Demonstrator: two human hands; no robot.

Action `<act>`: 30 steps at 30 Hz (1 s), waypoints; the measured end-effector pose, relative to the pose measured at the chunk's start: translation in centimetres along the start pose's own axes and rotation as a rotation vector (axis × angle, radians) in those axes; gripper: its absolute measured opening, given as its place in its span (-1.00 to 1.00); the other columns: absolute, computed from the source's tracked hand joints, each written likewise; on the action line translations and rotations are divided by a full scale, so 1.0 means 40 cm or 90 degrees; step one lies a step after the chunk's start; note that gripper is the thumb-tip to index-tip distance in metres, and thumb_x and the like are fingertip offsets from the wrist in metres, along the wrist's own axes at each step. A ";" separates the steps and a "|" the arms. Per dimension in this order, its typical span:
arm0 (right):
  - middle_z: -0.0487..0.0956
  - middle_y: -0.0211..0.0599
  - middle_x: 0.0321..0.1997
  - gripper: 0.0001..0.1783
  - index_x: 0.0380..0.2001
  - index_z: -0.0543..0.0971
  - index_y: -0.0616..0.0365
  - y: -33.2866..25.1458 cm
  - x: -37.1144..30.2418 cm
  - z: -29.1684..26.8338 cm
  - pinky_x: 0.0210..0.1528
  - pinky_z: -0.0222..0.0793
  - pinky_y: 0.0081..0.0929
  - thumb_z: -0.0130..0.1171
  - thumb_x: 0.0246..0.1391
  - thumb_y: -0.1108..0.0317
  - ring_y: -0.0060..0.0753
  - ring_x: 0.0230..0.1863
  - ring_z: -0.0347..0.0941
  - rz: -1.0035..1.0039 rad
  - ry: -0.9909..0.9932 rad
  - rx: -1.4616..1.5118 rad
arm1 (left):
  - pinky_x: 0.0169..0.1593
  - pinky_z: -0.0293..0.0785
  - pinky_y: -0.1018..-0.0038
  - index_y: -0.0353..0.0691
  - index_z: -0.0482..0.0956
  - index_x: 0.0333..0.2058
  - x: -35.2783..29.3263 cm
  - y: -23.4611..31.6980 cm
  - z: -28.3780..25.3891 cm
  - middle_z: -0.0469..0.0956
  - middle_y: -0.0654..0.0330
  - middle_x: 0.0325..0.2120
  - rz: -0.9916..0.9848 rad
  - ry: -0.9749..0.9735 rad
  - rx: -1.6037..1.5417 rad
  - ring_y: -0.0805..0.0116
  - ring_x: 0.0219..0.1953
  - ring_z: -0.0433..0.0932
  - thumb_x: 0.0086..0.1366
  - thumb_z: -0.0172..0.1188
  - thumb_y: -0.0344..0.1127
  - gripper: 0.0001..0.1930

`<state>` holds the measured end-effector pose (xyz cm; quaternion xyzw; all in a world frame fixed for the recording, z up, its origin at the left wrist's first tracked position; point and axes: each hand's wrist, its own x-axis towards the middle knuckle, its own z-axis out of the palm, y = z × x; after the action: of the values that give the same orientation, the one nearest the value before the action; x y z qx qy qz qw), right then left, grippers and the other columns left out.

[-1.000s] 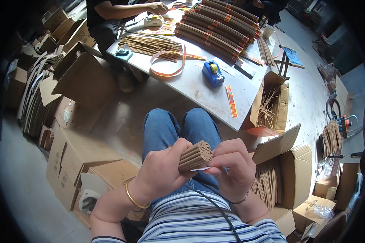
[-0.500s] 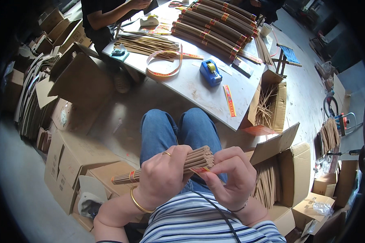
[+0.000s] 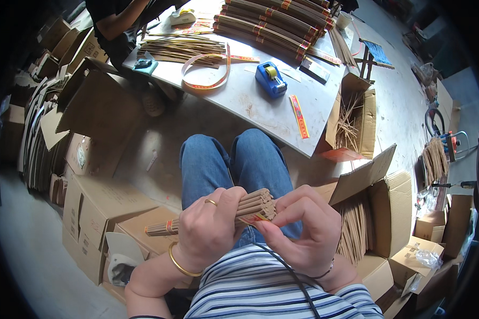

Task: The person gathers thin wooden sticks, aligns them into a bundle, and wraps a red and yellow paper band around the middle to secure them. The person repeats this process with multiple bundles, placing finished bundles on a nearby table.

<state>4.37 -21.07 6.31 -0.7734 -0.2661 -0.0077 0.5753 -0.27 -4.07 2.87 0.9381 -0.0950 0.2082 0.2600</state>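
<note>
My left hand (image 3: 208, 227) is wrapped round a bundle of brown incense sticks (image 3: 257, 204), held slanted above my lap. A red and yellow paper band circles the bundle's far-left end, beyond my fist. At the right end, a red and yellow paper strip (image 3: 251, 218) lies against the underside of the sticks. The thumb and forefinger of my right hand (image 3: 310, 229) pinch this strip's edge near the stick ends. How far the strip reaches round the bundle is hidden by my left hand.
Ahead stands a white table (image 3: 250, 109) with a blue tape dispenser (image 3: 271, 80), a loose paper strip (image 3: 299, 117), a curled band (image 3: 205, 85) and stacked banded bundles (image 3: 266, 32). An open carton of sticks (image 3: 354, 228) is at my right. Cartons (image 3: 104, 207) crowd the left. A person sits across.
The view has shifted a little, so the table sits higher and further left. My right fingers have moved slightly left and in against the bundle's underside with the strip.
</note>
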 end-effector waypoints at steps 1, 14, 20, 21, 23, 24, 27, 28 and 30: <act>0.53 -0.25 -0.48 -0.80 -0.53 0.58 0.19 0.002 0.001 0.001 -0.49 0.41 -0.57 0.46 -0.18 0.48 -0.41 -0.52 0.51 -0.002 0.000 0.000 | -0.49 0.46 0.44 -0.23 0.48 -0.22 -0.002 -0.001 0.001 0.48 0.18 -0.53 -0.001 -0.005 0.006 0.26 -0.59 0.51 0.14 0.30 -0.21 -0.69; 0.51 -0.31 -0.49 -0.79 -0.54 0.54 0.17 0.004 -0.001 0.007 -0.57 0.40 -0.54 0.45 -0.16 0.47 -0.42 -0.55 0.49 0.000 0.007 0.004 | -0.52 0.45 0.41 -0.27 0.51 -0.28 0.007 -0.007 -0.009 0.53 0.13 -0.56 -0.006 -0.013 -0.138 0.21 -0.63 0.52 0.33 0.05 0.13 -0.52; 0.49 -0.31 -0.51 -0.78 -0.53 0.54 0.17 0.007 -0.013 0.011 -0.59 0.38 -0.55 0.45 -0.16 0.45 -0.44 -0.57 0.48 0.002 0.021 -0.006 | -0.53 0.43 0.38 -0.28 0.53 -0.30 -0.009 -0.003 0.008 0.52 0.10 -0.60 -0.106 -0.037 -0.209 0.16 -0.63 0.53 0.44 -0.13 0.11 -0.49; 0.49 -0.31 -0.51 -0.77 -0.53 0.54 0.18 0.009 -0.015 0.011 -0.59 0.38 -0.55 0.46 -0.16 0.44 -0.44 -0.57 0.47 -0.002 0.023 -0.007 | -0.53 0.43 0.38 -0.28 0.53 -0.30 -0.008 -0.003 0.005 0.52 0.10 -0.60 -0.114 -0.042 -0.219 0.15 -0.63 0.53 0.45 -0.13 0.11 -0.48; 0.51 -0.30 -0.47 -0.77 -0.52 0.54 0.18 0.013 -0.018 0.008 -0.57 0.40 -0.56 0.46 -0.15 0.42 -0.44 -0.56 0.49 -0.013 0.022 0.008 | -0.54 0.42 0.40 -0.29 0.53 -0.30 -0.005 -0.002 0.000 0.52 0.10 -0.61 -0.129 -0.043 -0.250 0.15 -0.62 0.53 0.45 -0.14 0.11 -0.48; 0.53 -0.30 -0.45 -0.77 -0.52 0.55 0.18 0.015 -0.021 0.006 -0.56 0.41 -0.56 0.47 -0.15 0.41 -0.45 -0.56 0.49 -0.019 0.021 0.016 | -0.54 0.42 0.40 -0.29 0.53 -0.30 -0.002 -0.001 -0.004 0.52 0.10 -0.61 -0.136 -0.037 -0.271 0.15 -0.62 0.53 0.45 -0.15 0.11 -0.47; 0.59 -0.21 -0.38 -0.72 -0.50 0.56 0.20 0.032 -0.036 -0.010 -0.38 0.51 -0.59 0.52 -0.17 0.36 -0.41 -0.38 0.60 -0.001 -0.044 0.034 | -0.53 0.42 0.42 -0.30 0.54 -0.30 0.003 -0.001 -0.022 0.53 0.10 -0.60 -0.143 -0.047 -0.308 0.17 -0.61 0.55 0.46 -0.17 0.10 -0.46; 0.60 -0.20 -0.37 -0.73 -0.49 0.56 0.20 0.036 -0.036 -0.011 -0.37 0.52 -0.58 0.50 -0.15 0.37 -0.40 -0.37 0.61 -0.002 -0.048 0.052 | -0.53 0.42 0.43 -0.31 0.54 -0.31 0.004 -0.002 -0.027 0.53 0.10 -0.60 -0.143 -0.055 -0.316 0.18 -0.61 0.56 0.46 -0.18 0.10 -0.46; 0.61 -0.19 -0.34 -0.76 -0.47 0.55 0.21 0.042 -0.035 -0.013 -0.36 0.53 -0.57 0.46 -0.10 0.39 -0.39 -0.35 0.62 -0.002 -0.056 0.089 | -0.50 0.44 0.45 -0.32 0.54 -0.30 0.002 0.002 -0.030 0.56 0.11 -0.57 -0.163 -0.077 -0.355 0.22 -0.58 0.59 0.47 -0.20 0.12 -0.43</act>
<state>4.00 -22.42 4.56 -0.7306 -0.2925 0.0437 0.6154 -0.63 -3.49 3.88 0.8457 -0.0448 0.0835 0.5252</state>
